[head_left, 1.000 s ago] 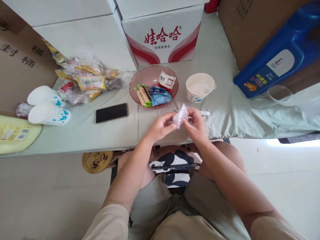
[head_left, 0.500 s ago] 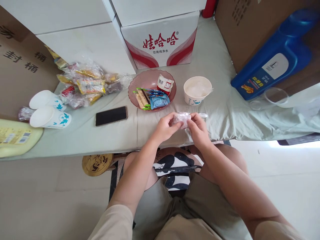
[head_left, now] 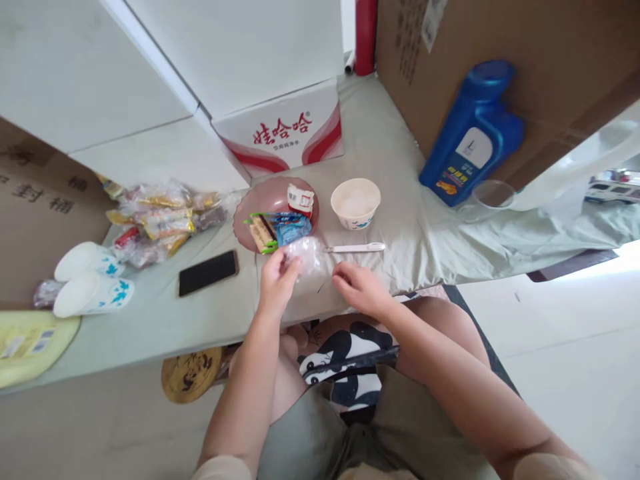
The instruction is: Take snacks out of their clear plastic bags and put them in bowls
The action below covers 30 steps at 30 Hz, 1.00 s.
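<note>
My left hand pinches a crinkled clear plastic wrapper between thumb and fingers, just in front of the pink bowl. My right hand is closed with its fingers curled, apart from the wrapper and near the table's front edge; whatever is in it, if anything, is hidden. Beyond its knuckles lies a slim white-handled knife-like tool. A white paper bowl with a leaf print stands behind that tool, something whitish inside. The scalloped pink bowl holds several small wrapped snacks.
A black phone lies left of the pink bowl. Further left are a heap of wrapped snacks and two paper cups. At the right stand a blue bottle and a clear plastic cup. Cartons line the back.
My hands have parted: both held the wrapper, now only my left does, further left. My right hand has drawn back toward the table edge. The view has shifted, uncovering the white-handled tool.
</note>
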Tool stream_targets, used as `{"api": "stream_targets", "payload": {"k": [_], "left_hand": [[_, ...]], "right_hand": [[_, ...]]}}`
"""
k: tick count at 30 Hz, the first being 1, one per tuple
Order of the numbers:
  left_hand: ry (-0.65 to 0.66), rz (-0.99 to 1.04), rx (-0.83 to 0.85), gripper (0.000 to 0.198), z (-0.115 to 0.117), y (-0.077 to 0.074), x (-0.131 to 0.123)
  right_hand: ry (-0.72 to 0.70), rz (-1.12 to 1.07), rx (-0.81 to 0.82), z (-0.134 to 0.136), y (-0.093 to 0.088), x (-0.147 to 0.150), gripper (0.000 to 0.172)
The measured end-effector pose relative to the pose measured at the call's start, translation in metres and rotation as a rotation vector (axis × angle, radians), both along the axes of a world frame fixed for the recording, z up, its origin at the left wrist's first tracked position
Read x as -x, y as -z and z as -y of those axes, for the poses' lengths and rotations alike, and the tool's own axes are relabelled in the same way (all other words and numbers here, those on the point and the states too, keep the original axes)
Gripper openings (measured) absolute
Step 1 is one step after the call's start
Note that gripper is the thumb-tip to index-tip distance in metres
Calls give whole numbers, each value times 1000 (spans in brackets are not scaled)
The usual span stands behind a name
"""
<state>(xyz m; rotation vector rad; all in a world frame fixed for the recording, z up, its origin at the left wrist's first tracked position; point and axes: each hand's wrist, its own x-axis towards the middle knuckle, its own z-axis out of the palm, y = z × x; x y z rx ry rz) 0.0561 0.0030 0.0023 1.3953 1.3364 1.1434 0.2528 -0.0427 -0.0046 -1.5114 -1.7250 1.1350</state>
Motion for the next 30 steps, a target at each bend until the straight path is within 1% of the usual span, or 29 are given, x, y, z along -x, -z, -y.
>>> {"api": "stream_targets", "payload": {"k": [2,3,5,7,9,10,11,14,16,18,20,22,25,28,29,30], "left_hand": [[2,-77,20,43,11,-4,5],[-8,-109,36,43,15,-5,6],[-9,-186,62,38,20,-8,6],[-11,-264,7,33,16,-15,3],[-19,-342,-141,29,-1,-30,-2],[-24,-389,-230,28,-13,-40,-6],[-30,-440,-285,25,-26,-52,-12],[-24,-644,-332,17,-72,-83,-41],[31,-783,-366,12,-99,-93,-70],[151,-976,-360,13,-121,-93,-100],[279,-1157,-288,19,-140,-85,-126],[386,-1260,-201,22,-157,-74,-146],[559,-1317,-97,22,-180,-59,-163],[765,-1310,10,18,-195,-48,-171],[807,-1301,35,20,-197,-46,-174],[822,-1292,48,20,-198,-43,-177]], "right_hand": [[-130,121,7,1,-5,-2,13],[-169,151,3,1,-6,-3,15],[-208,179,0,0,-9,-4,20],[-220,199,9,-1,-10,-5,23],[-239,222,15,-1,-10,-5,26],[-253,237,13,-2,-10,-5,27],[-267,251,8,-2,-10,-5,28],[-300,281,-6,-3,-11,-4,29],[-303,282,-2,-4,-11,-4,29],[-303,274,-1,-4,-10,-5,29],[-306,271,-18,-4,-9,-5,29],[-311,271,-43,-3,-7,-5,29],[-324,270,-70,-3,-5,-5,28],[-335,276,-70,-5,-5,-4,28],[-337,282,-63,-6,-5,-3,29],[-337,289,-55,-7,-6,-3,29]]}}
